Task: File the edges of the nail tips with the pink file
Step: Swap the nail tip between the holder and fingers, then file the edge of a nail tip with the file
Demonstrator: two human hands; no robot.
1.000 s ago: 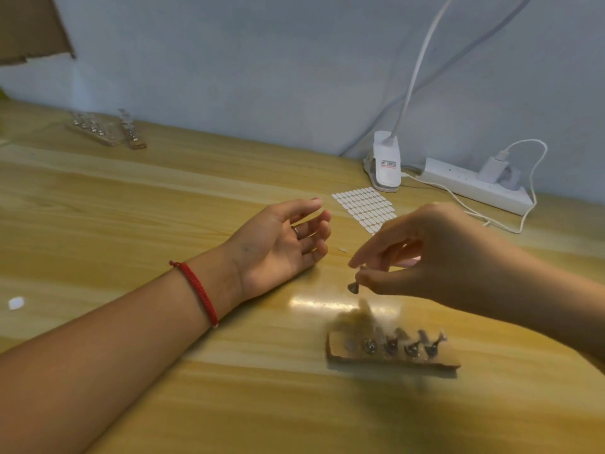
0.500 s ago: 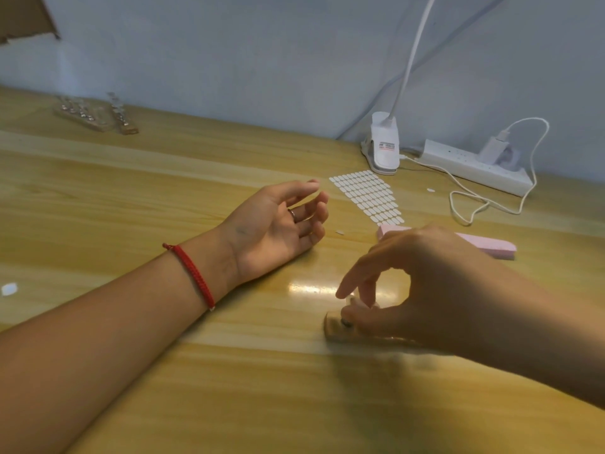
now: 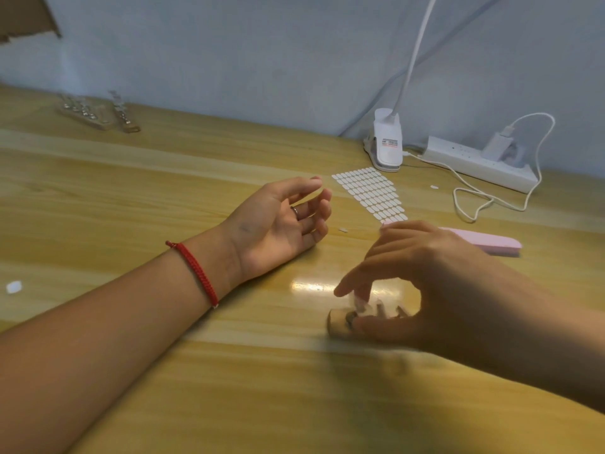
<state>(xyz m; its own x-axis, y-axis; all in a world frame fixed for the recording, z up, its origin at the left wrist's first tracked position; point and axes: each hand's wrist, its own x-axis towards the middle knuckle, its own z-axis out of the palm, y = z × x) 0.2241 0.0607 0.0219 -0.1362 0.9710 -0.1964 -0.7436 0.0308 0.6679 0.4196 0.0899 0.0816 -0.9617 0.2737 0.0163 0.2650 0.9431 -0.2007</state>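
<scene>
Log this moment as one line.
left hand: rests idle on table | right hand: pinches nail tip at wooden block, blurred | pink file: on table, untouched | filing: not started

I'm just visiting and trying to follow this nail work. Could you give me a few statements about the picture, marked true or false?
1. The left hand rests palm up on the table, holding nothing. True.
2. The right hand has its fingers at the small wooden block. True.
3. The right hand holds the pink file. False: it lies on the table behind that hand, untouched.
4. A red cord circles the right wrist. False: it is on the left wrist.
</scene>
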